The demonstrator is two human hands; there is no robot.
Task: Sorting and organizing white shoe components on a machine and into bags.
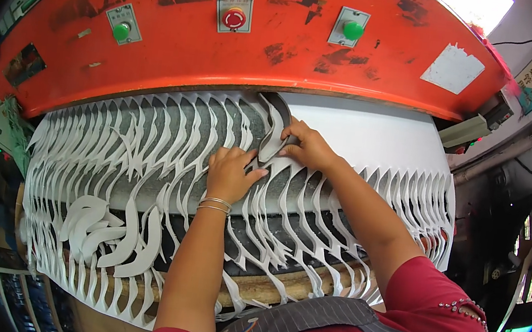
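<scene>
A curved grey metal cutting die (273, 137) stands on edge on a white sheet (363, 131), at the border between its uncut part and its cut-out part. My right hand (310, 146) grips the die's right side, fingers and thumb bent around it. At the die's near end is my left hand (230, 173), its thumb and index finger closing about the tip, with the other fingers curled over the sheet's cut strips. Several curved white cut pieces (99, 228) lie loosely piled at the left, on the leftover web of thin strips (274, 207).
A red machine beam (181, 43) spans the far side, low over the sheet. It carries a red stop button (233, 19) and two green buttons (352, 30). Beneath the strips, a dark bed and a wooden edge (265, 284) show. A grey pipe (514, 150) runs at the right.
</scene>
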